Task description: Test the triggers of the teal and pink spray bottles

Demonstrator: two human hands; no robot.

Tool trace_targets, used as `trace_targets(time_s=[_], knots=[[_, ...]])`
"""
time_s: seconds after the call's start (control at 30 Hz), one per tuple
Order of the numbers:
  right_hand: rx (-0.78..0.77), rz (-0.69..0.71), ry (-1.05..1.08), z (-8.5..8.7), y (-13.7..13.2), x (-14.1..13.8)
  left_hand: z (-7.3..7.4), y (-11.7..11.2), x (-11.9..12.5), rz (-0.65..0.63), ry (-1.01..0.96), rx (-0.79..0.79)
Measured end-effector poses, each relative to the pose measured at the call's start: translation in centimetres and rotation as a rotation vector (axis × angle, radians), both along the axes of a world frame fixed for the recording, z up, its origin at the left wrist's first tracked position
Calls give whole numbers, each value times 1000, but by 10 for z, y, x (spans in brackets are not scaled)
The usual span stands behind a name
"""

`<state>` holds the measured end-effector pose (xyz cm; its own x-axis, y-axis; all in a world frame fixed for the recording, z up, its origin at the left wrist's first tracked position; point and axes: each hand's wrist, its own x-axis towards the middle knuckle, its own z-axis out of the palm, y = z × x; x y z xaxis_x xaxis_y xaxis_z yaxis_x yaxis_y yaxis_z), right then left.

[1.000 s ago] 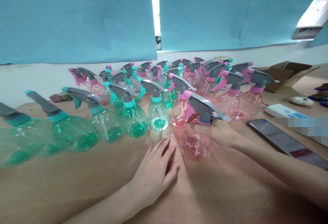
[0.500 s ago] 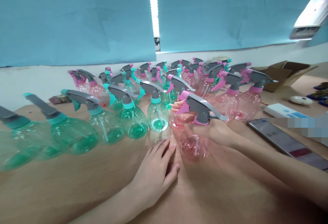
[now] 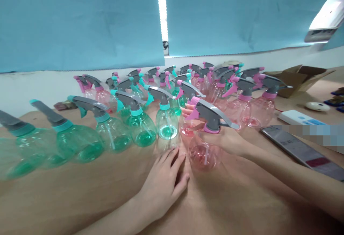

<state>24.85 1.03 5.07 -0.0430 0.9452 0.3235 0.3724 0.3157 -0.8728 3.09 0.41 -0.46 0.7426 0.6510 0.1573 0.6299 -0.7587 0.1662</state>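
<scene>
The right hand (image 3: 225, 140) is gripping a pink spray bottle (image 3: 204, 150) around its neck, keeping it upright before the crowded rows, while the open, empty left hand (image 3: 163, 188) is resting on the bench (image 3: 80, 199) just beside it, near the green bottles (image 3: 141, 131).

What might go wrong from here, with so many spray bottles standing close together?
The pink spray bottle in the right hand sits very near another pink bottle, so a small slip might knock it over. The phone lies beside the right forearm, so it could perhaps get bumped.
</scene>
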Motion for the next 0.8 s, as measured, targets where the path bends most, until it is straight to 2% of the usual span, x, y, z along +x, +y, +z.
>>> trace_targets(time_s=[0.2, 0.8], knots=[[-4, 29, 12, 3, 0, -4, 0, -1, 0, -1, -9, 0], [-20, -50, -21, 5, -2, -4, -1, 0, -1, -4, -35, 11]])
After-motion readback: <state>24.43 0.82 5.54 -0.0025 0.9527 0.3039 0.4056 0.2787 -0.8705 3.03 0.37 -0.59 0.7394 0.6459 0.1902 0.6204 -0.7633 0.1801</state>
